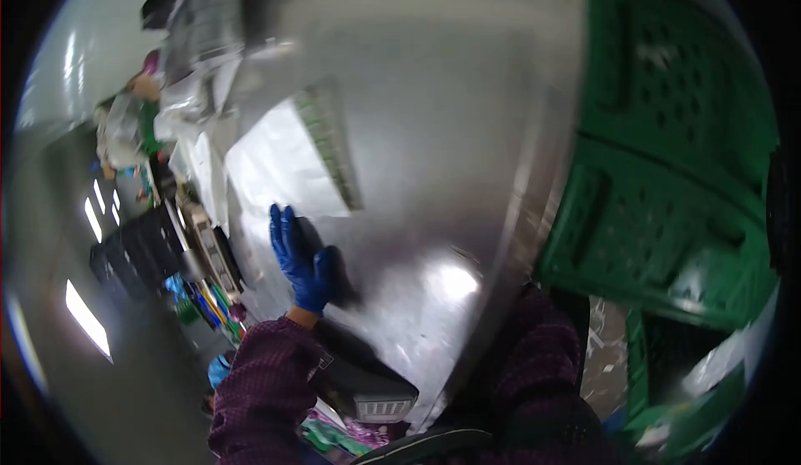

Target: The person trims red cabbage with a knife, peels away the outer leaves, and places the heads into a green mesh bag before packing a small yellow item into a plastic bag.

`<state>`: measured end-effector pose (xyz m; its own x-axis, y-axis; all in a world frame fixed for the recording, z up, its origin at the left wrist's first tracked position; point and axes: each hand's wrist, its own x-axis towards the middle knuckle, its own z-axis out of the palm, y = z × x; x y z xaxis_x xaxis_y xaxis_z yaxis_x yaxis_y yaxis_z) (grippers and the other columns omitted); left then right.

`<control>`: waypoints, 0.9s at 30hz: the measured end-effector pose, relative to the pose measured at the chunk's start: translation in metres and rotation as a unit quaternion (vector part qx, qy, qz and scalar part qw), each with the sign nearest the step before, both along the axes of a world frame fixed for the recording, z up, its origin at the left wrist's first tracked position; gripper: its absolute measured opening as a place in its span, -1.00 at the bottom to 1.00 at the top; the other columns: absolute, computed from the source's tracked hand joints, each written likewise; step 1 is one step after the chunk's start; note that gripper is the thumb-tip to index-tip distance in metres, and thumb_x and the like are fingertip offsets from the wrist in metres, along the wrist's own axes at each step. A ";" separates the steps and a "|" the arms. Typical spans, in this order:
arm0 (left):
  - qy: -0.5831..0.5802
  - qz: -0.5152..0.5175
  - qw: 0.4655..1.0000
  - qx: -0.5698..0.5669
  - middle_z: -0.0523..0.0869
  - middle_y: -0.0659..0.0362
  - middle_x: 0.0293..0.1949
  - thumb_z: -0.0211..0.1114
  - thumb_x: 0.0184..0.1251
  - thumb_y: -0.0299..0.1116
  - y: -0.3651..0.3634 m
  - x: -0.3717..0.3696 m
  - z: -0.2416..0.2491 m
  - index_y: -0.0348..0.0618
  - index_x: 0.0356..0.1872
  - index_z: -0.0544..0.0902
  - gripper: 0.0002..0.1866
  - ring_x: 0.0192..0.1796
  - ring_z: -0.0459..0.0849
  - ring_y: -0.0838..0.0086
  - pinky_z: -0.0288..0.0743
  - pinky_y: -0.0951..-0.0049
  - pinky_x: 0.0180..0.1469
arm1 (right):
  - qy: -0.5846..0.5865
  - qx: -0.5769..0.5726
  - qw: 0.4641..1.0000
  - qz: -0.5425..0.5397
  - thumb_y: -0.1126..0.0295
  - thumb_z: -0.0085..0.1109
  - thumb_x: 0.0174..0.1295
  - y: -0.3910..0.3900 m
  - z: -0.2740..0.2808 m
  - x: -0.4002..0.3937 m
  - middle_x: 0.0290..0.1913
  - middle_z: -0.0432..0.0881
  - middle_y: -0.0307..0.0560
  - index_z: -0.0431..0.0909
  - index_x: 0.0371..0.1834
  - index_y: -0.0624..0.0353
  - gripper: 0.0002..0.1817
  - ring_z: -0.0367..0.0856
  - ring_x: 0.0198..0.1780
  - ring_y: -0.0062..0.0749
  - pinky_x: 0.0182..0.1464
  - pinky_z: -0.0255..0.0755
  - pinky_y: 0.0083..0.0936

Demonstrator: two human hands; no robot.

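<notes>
My left hand [302, 266], in a blue glove, is held over the metal table [434, 131] with its fingers stretched out and close together and the thumb apart. Its fingertips are right at the lower edge of a white sheet [279, 160]. Along the sheet's right side runs a green patterned strip [325, 144]. My right arm shows only as a purple sleeve [538, 344] beside the table edge, and the right hand is out of sight. Near my left forearm is a dark device [375, 390] with a pale label.
Green perforated crates [651, 214] stand along the right, beyond the table edge. Clear plastic wrapping [188, 114] lies heaped at the upper left. Several pens [213, 306] and a black box [138, 252] are on the left. Scraps litter the floor [607, 348].
</notes>
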<state>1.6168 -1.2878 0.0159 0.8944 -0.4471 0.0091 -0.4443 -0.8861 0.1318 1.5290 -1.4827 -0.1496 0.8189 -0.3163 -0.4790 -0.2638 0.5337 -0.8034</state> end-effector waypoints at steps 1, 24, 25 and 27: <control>-0.003 -0.012 1.000 0.004 0.13 -0.14 0.41 0.06 0.26 0.08 0.003 0.000 -0.001 -0.24 0.39 0.18 -0.21 0.46 0.06 0.00 -0.11 0.11 0.44 | -0.004 0.033 0.999 -0.024 0.33 -0.01 0.31 0.004 0.004 0.001 -0.02 0.60 -0.05 0.49 0.08 0.28 -0.65 0.53 0.04 -0.27 0.11 0.37 -0.26; -0.003 -0.014 0.994 -0.106 0.33 0.07 0.35 0.02 0.44 -0.31 0.015 0.008 -0.017 -0.22 0.37 0.25 -0.49 0.37 0.27 0.34 0.02 0.37 0.42 | -0.064 0.247 0.967 0.012 0.52 0.03 0.30 0.012 -0.083 -0.214 0.19 0.45 -0.04 0.26 0.29 0.18 -0.53 0.50 0.13 -0.31 0.14 0.47 -0.42; -0.003 -0.013 0.994 -0.111 0.33 0.07 0.35 0.02 0.44 -0.31 0.016 0.003 -0.016 -0.22 0.37 0.25 -0.49 0.37 0.27 0.34 0.02 0.37 0.42 | -0.064 0.242 0.968 0.013 0.52 0.03 0.30 0.005 -0.082 -0.219 0.19 0.45 -0.04 0.26 0.29 0.18 -0.53 0.50 0.13 -0.31 0.14 0.47 -0.42; 0.134 0.257 0.932 -0.220 0.39 0.11 0.30 0.09 0.42 -0.30 -0.021 -0.026 0.004 -0.22 0.36 0.27 -0.47 0.30 0.34 0.42 0.11 0.40 0.37 | -0.068 0.270 0.960 0.033 0.58 0.13 0.21 -0.007 -0.087 -0.221 0.18 0.47 -0.02 0.27 0.27 0.22 -0.47 0.50 0.13 -0.32 0.15 0.46 -0.40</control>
